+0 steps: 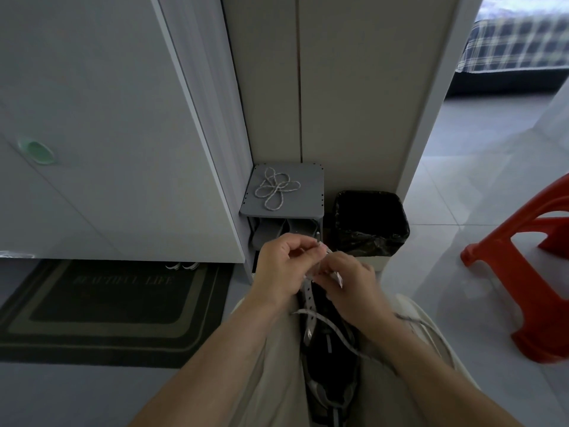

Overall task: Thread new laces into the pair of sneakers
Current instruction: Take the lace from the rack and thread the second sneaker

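One dark sneaker [329,349] lay lengthwise between the person's thighs, and a white lace [308,298] rose from it to both hands, held just above its far end. The left hand [284,266] had its fingers curled in, pinching the lace near its tip. The right hand [349,283], touching the left, pinched another stretch with bent fingers. Loose lace trailed across the sneaker toward the right thigh. Beyond the sneaker a second lace [277,188] sat coiled on a grey rack [308,204], with a bin [372,223] beside it. A mat [107,303] lay left of the sneaker and a red stool [523,288] right of it. The flat lace looked likely to twist in so tight a pinch, and the slack tail could snag under the forearm and drag threaded lengths back out.
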`<state>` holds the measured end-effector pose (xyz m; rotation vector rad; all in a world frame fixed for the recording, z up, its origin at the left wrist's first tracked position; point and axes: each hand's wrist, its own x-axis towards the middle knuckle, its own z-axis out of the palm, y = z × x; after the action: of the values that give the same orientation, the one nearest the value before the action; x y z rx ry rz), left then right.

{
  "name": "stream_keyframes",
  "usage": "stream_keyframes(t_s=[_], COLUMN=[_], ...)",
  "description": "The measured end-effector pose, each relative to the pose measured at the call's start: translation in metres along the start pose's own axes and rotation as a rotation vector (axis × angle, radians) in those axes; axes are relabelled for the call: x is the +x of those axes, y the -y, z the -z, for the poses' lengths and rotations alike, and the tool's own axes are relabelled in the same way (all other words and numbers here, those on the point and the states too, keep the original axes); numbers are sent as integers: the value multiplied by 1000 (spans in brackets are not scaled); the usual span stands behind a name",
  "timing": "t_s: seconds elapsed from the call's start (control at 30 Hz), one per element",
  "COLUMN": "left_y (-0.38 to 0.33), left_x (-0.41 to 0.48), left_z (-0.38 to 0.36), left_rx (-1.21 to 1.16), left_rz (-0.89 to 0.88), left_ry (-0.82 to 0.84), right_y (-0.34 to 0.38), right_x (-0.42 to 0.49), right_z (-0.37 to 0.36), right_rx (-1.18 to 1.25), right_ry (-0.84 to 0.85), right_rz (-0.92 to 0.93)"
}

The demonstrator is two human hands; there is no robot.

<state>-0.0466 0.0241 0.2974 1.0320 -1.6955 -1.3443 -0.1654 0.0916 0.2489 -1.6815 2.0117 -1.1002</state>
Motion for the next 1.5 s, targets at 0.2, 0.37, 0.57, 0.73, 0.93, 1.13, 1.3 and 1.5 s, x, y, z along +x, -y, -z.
stream_keyframes(t_s=[0.2,0.37,0.57,0.73,0.93,1.13,1.3,1.5], left_y=[20,46,68,70,76,84,81,72], left_x=[11,12,20,23,31,61,74,67], left_z=[12,27,39,34,26,28,17,23], left_rx=[211,556,596,599,557,631,722,749], left_rz=[54,54,115,101,135,261,163,56], left_ry=[202,183,74,258,206,297,389,215], right_y=[10,31,45,32,15,20,22,15], right_x=[-12,-7,-4,6,1,8,15,10], right_z=[19,61,113,96,42,9,7,9], right_rx=[357,596,780,417,-163,-450,-566,-500], right_ry=[-174,-360,-544,-377,45,301,337,290], right_rz=[-138,-57,-23,-239,-154,-120,-126,-106])
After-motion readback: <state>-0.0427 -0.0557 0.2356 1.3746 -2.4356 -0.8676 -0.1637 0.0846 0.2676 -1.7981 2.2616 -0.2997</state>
